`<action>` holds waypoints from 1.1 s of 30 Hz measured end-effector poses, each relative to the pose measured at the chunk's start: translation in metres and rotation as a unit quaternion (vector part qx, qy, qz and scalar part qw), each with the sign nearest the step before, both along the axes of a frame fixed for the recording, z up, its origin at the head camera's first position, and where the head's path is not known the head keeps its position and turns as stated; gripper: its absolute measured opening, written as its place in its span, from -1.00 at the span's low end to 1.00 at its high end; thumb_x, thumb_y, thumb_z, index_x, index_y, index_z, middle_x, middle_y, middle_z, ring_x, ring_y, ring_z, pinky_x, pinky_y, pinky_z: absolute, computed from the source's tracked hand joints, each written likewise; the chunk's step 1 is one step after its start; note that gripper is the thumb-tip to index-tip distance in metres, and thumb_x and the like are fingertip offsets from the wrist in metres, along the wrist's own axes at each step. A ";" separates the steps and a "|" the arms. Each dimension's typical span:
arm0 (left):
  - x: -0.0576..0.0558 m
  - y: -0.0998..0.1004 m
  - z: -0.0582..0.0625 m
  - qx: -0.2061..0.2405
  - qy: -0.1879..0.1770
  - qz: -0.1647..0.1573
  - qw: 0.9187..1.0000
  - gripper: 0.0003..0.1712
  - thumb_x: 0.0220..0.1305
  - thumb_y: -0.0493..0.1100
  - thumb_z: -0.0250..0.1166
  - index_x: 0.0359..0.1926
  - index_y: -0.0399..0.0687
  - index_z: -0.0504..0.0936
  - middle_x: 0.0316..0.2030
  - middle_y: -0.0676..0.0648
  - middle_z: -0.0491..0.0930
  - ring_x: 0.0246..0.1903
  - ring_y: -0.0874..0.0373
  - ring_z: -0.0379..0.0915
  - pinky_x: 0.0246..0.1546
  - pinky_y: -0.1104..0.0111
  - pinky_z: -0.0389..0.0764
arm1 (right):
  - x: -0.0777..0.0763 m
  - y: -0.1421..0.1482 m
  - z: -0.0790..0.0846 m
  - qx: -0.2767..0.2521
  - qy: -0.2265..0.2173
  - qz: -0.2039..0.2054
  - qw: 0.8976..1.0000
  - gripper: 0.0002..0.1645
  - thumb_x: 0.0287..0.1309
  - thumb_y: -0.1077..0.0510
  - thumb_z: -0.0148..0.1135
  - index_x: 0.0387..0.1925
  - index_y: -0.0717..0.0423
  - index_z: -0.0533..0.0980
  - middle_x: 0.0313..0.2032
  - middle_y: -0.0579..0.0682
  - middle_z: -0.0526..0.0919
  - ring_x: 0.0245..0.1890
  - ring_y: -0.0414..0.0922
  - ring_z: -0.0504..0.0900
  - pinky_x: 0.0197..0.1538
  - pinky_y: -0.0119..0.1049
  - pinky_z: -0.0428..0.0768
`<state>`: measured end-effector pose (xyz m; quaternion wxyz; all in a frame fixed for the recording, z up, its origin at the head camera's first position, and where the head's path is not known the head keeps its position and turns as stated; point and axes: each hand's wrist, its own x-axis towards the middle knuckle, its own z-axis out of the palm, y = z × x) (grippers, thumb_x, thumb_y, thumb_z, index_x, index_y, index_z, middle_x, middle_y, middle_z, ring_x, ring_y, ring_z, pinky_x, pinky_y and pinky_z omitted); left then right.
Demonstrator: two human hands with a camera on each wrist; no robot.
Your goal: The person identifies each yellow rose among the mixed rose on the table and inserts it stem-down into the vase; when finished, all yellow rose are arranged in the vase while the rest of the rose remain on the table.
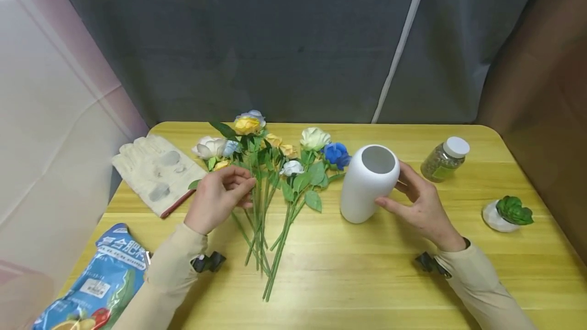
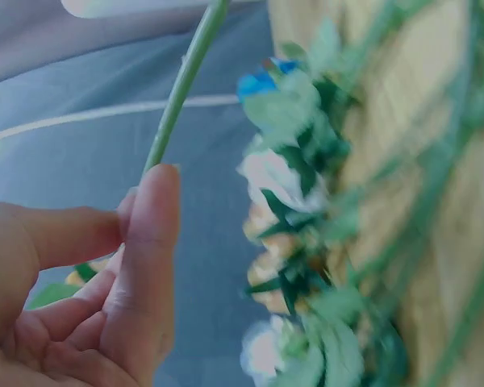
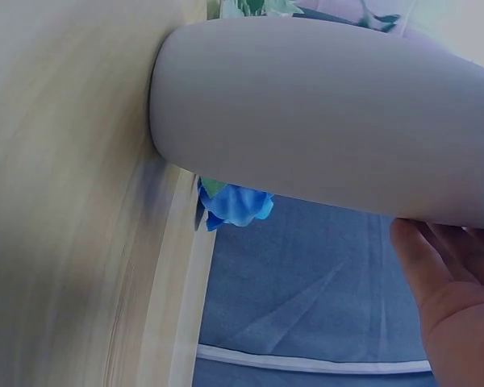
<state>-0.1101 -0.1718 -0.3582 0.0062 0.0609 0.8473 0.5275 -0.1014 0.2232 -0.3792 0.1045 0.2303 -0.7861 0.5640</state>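
Note:
My left hand point(image 1: 220, 195) pinches a green flower stem point(image 2: 181, 89) between thumb and fingertips, above the loose flowers. Beside that hand shows a yellow flower head point(image 1: 222, 165), probably on the held stem; the hand hides the link. My right hand point(image 1: 424, 208) holds the right side of a white vase point(image 1: 362, 192), thumb in front and fingers behind. Upright on the table, the vase has its dark round mouth facing up. Artificial flowers lie between the hands, among them a blue flower point(image 1: 336, 155) and a cream rose point(image 1: 315, 138), stems towards me.
Pale work gloves point(image 1: 158, 172) lie at the left, with a blue fertilizer bag point(image 1: 103, 281) nearer me. On the right stand a white-capped jar point(image 1: 445, 159) and a small potted succulent point(image 1: 506, 214). A dark curtain point(image 1: 275, 39) hangs behind the wooden table point(image 1: 348, 289).

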 end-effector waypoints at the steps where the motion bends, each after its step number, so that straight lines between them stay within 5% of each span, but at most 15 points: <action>1: -0.002 0.003 0.002 0.017 -0.002 -0.003 1.000 -0.82 0.40 -0.30 0.33 -0.07 -0.35 0.63 -0.26 -0.38 0.70 -0.52 0.18 0.70 -0.41 0.21 0.77 | 0.000 0.000 0.000 -0.001 0.002 0.000 1.000 -0.05 -0.03 0.59 0.43 0.42 0.21 0.37 0.27 -0.23 0.56 0.28 -0.31 0.54 0.25 -0.47 0.54; 9: -0.009 0.029 0.019 0.088 0.016 -0.016 0.996 -0.82 0.42 -0.28 0.32 -0.04 -0.30 0.61 -0.28 -0.28 0.67 -0.41 0.04 0.68 -0.39 0.18 0.78 | -0.001 -0.001 -0.002 -0.009 0.007 0.004 1.000 -0.07 -0.04 0.60 0.43 0.41 0.24 0.38 0.27 -0.12 0.57 0.28 -0.30 0.54 0.24 -0.45 0.55; 18: -0.015 0.048 0.029 0.123 0.042 -0.027 0.991 -0.83 0.42 -0.31 0.31 -0.04 -0.32 0.61 -0.28 -0.32 0.66 -0.42 0.13 0.68 -0.40 0.18 0.78 | -0.002 -0.001 -0.003 -0.003 0.004 0.002 1.000 -0.06 -0.03 0.58 0.44 0.42 0.21 0.37 0.28 0.30 0.52 0.28 -0.31 0.54 0.25 -0.44 0.55; 33: -0.022 0.069 0.051 0.190 0.083 -0.048 0.977 -0.84 0.42 -0.35 0.29 -0.05 -0.34 0.58 -0.39 -0.06 0.67 -0.42 0.15 0.67 -0.37 0.12 0.78 | -0.002 0.000 -0.005 0.007 0.007 0.003 1.000 -0.06 0.01 0.54 0.45 0.44 0.16 0.36 0.32 0.26 0.51 0.30 -0.33 0.51 0.25 -0.44 0.54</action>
